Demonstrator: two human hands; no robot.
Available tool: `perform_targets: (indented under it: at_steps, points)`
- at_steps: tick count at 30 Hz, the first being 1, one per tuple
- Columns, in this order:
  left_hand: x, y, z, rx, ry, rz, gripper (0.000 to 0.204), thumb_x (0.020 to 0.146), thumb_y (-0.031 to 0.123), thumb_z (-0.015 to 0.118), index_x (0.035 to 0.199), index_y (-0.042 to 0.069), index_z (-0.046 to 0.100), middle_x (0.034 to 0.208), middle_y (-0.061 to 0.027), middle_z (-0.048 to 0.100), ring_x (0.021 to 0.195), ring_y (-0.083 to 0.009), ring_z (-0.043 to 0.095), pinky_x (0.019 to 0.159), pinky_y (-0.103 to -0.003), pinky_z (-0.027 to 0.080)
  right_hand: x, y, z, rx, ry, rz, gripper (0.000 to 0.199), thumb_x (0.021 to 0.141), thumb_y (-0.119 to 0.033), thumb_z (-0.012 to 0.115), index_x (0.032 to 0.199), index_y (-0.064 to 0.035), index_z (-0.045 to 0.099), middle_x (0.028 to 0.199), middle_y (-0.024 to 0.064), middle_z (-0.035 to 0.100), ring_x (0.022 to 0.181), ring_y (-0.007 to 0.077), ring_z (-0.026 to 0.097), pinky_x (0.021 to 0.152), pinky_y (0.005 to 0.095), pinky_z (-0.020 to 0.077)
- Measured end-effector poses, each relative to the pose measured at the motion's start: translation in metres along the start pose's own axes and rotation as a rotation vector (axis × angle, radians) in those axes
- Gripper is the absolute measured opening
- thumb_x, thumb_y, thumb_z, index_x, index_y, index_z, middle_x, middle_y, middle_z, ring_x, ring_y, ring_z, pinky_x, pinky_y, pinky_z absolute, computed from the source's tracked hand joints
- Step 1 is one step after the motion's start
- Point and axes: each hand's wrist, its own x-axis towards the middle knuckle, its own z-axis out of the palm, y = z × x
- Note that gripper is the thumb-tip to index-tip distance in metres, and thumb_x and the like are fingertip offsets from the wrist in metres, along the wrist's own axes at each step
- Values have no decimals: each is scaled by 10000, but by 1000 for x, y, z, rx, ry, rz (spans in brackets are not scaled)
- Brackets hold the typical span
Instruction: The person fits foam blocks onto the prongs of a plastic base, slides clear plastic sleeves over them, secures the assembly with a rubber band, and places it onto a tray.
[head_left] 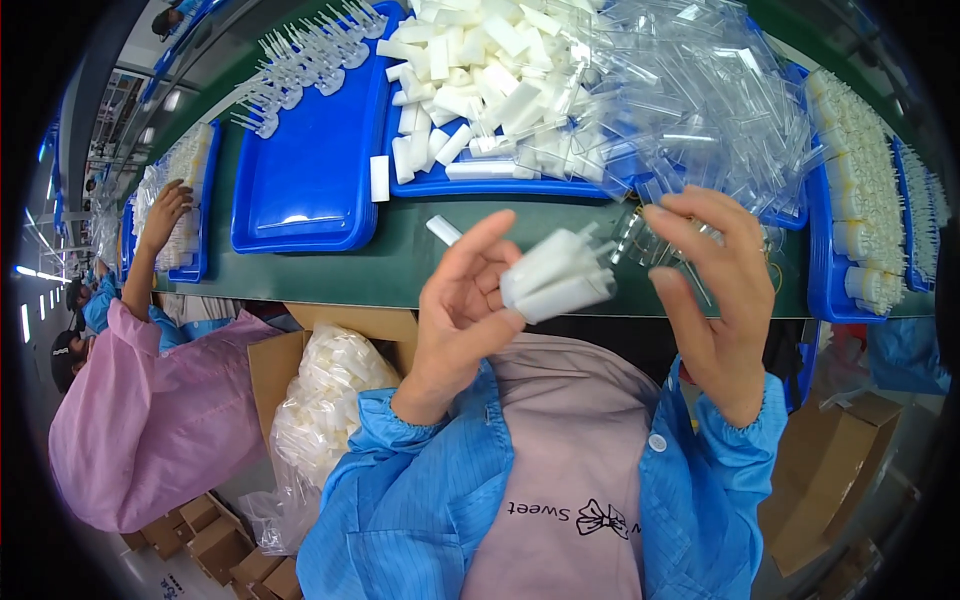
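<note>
My left hand [462, 312] is closed on a small bundle of white plastic pieces [560, 278] with clear narrow tips pointing right. How many pieces are in it I cannot tell. To the right, my right hand [722, 295] is raised with its fingers spread and holds nothing that I can see. Behind it on the green table lie some clear and metallic thin parts [628, 236], partly hidden by the fingers. A single white piece [442, 229] lies on the table just beyond my left hand.
Blue trays at the back hold heaped white blocks [470, 60] and clear plastic sleeves [700, 90]. A blue tray [310, 190] at left has clear-stemmed parts. Stacked white parts [855, 180] stand at right. A pink-sleeved person [170, 400] works at left, near a bagged carton [335, 400].
</note>
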Motion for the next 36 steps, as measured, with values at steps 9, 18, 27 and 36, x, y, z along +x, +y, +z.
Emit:
perform_targets:
  at_steps: [9,18,27,36]
  points:
    - [2,2,1,43,114,47,705,697,-28,574,1364,-27,347,1115,-75,481,1089,-166,516,933,-283,407,-5,22,42,-638,-360,-347,217,705,-108,553,899,-34,616,1004,82,528,930,221,508,851,351,382]
    - [-1,-2,-2,534,48,336,670,657,-88,585,1307,-26,435,1087,-101,417,1000,-162,485,847,-258,478,10,18,20,129,-104,19,260,703,-27,682,942,-22,578,960,66,541,869,186,550,746,294,445]
    - [-5,-5,10,771,16,520,561,591,-13,654,1149,-18,595,1005,-118,451,855,-172,489,747,-254,433,10,2,14,1043,94,242,362,839,11,595,1176,50,468,1018,127,566,936,162,572,846,280,458]
    - [-9,-1,9,647,-105,390,563,636,18,647,1188,-26,546,1079,-115,406,953,-185,483,842,-280,421,7,6,12,1003,86,218,348,839,-5,618,1156,53,487,1038,137,570,947,169,574,856,298,461]
